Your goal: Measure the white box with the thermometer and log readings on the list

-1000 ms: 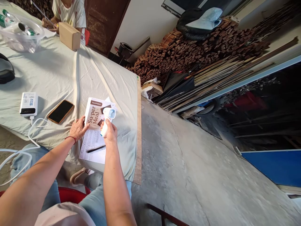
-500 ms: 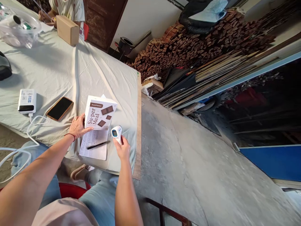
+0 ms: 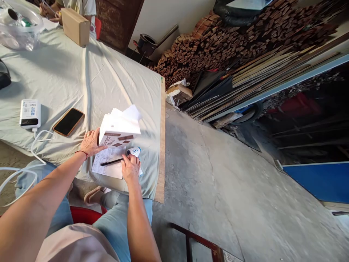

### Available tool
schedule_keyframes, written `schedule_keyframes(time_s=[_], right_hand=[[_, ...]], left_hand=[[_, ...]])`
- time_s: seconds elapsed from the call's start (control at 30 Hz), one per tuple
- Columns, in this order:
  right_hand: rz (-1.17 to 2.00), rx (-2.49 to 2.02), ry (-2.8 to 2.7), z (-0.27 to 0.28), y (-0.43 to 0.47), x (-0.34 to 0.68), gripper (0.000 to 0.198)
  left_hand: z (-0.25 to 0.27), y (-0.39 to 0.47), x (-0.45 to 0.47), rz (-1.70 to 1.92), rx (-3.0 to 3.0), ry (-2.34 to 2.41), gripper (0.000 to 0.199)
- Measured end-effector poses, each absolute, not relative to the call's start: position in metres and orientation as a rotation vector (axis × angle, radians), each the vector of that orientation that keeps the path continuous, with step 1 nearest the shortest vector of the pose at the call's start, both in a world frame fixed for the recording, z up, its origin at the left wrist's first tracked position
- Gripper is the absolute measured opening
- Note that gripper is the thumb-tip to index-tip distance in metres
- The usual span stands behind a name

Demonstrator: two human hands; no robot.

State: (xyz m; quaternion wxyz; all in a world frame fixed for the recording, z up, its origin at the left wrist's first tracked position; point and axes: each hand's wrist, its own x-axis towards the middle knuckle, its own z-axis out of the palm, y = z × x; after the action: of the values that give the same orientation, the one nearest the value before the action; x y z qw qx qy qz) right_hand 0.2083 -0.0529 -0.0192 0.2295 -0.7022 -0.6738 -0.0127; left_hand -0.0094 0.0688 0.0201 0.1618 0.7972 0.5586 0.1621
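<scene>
My left hand (image 3: 91, 142) grips the lower left corner of a white "Super Meal" box (image 3: 120, 131), thumb across its printed front. The box tips toward me, and white flaps show at its top. Below it lies a printed paper sheet (image 3: 105, 167) with a black pen (image 3: 111, 162) across it. My right hand (image 3: 131, 168) has its fingers closed at the pen's right end, covering the tip. A white and blue infrared thermometer (image 3: 134, 150) lies on the cloth beside and partly under that hand.
On the cloth-covered table (image 3: 109, 87) are a phone (image 3: 68, 122), a white power bank (image 3: 30, 114) with a cable, a cardboard box (image 3: 75, 27) and a plastic tub (image 3: 21, 31). Another person's hand (image 3: 50, 12) is at the far side. Concrete floor (image 3: 196, 174) lies right of the table edge.
My right hand has let go of the thermometer, which now lies on the table, and moved left to the pen. The box has tilted toward me under my left hand.
</scene>
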Motion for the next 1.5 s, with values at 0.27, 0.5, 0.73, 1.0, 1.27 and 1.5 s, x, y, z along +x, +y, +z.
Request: schedule_keyframes(time_s=[0.27, 0.5, 0.73, 1.0, 1.27, 1.5], right_hand=[[0.022, -1.756, -1.998, -0.011, -0.054, 0.217, 0.015], [0.415, -1.531, -1.271, -0.019, -0.059, 0.193, 0.023], [0.538, -1.558, -1.098, -0.031, -0.038, 0.157, 0.024], [0.410, -1.615, -1.234, -0.039, -0.038, 0.155, 0.026], [0.410, -1.631, -1.288, -0.039, -0.037, 0.156, 0.023], [0.406, -1.644, -1.250, -0.039, -0.038, 0.156, 0.024]], left_hand=[[0.019, 0.069, -0.007, 0.366, 2.346, 1.619, 0.097], [0.021, 0.067, -0.002, 0.334, 2.346, 1.649, 0.119], [0.019, 0.068, -0.003, 0.351, 2.360, 1.615, 0.120], [0.017, 0.068, -0.002, 0.343, 2.336, 1.611, 0.120], [0.016, 0.068, -0.003, 0.365, 2.324, 1.591, 0.121], [0.019, 0.068, -0.003, 0.331, 2.312, 1.595, 0.121]])
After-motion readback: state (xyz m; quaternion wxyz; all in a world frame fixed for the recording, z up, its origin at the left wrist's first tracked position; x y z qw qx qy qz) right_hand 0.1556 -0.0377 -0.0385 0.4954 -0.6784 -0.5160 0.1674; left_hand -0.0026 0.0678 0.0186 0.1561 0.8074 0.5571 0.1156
